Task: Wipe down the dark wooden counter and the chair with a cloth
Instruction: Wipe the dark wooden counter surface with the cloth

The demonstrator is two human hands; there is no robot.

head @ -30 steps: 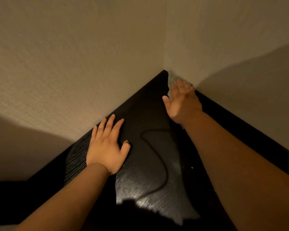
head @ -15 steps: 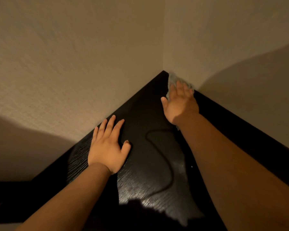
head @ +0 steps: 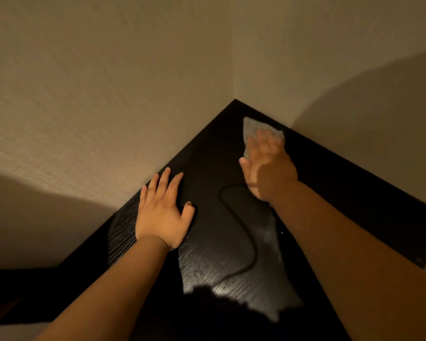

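Cloth under right fingers, on counter

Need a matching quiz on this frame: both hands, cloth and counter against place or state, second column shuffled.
Column A
1. left hand
2. right hand
3. cloth
4. counter

Column B
a. grey, at the far end, partly covered by a hand
b. dark, wood grain showing where light hits
c. flat on bare wood, holding nothing
d. pressing the cloth down

Pairs: 1-c, 2-d, 3-a, 4-b
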